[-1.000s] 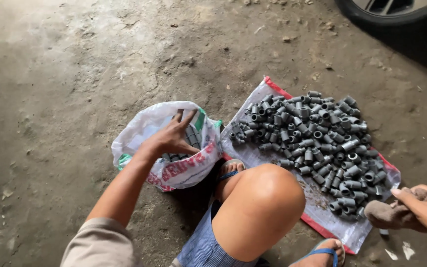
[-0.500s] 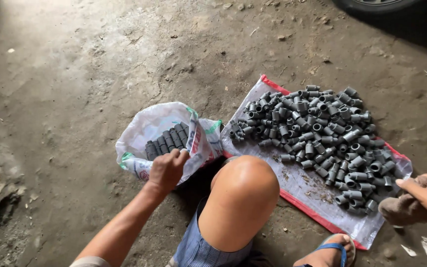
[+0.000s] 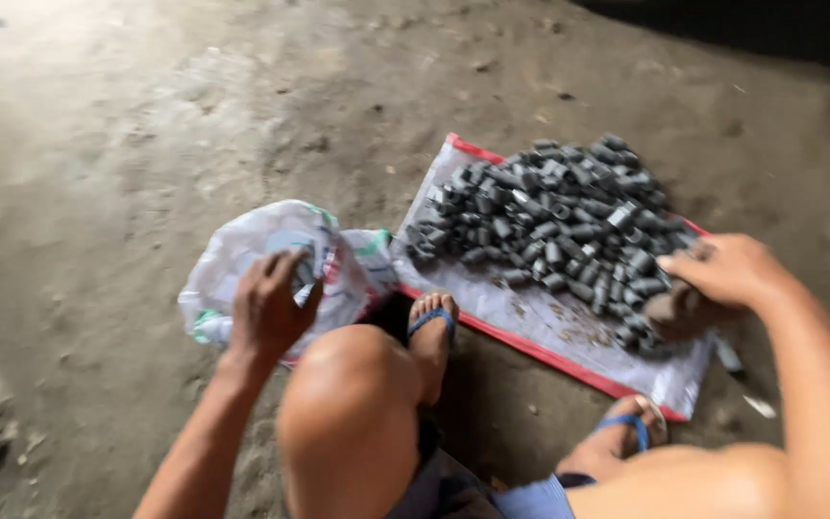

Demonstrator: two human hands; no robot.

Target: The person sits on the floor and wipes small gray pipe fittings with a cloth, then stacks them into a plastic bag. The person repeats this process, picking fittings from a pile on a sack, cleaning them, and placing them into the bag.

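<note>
White woven plastic fills the left of my view: the sack (image 3: 242, 259) sits on the dirt floor (image 3: 98, 144) beside my bent knee (image 3: 343, 384). Half a second ago its mouth gaped and I could see the grey fittings packed inside; now my left hand (image 3: 271, 308) covers that opening and the fittings in there are hidden. The hand has climbed from the near rim onto the top of the sack, fingers curled over the bunched plastic, pinching it closed around a fold rather than spread flat.

Between the sack and the mat, my foot in a blue sandal (image 3: 431, 322) shows, toes touching the mat's red edge.

Further right, the pile of grey pipe fittings (image 3: 549, 211) lies on the white mat with red border (image 3: 530, 327), much as before, though the whole view has swung and blurred.

My right hand (image 3: 722, 274) has come in from the frame's edge to the pile's near right corner. It is closed around a brown-grey rag (image 3: 670, 309), the wad pressed down against the fittings at the pile's edge, thumb and fingers clamped on top of it.
</note>
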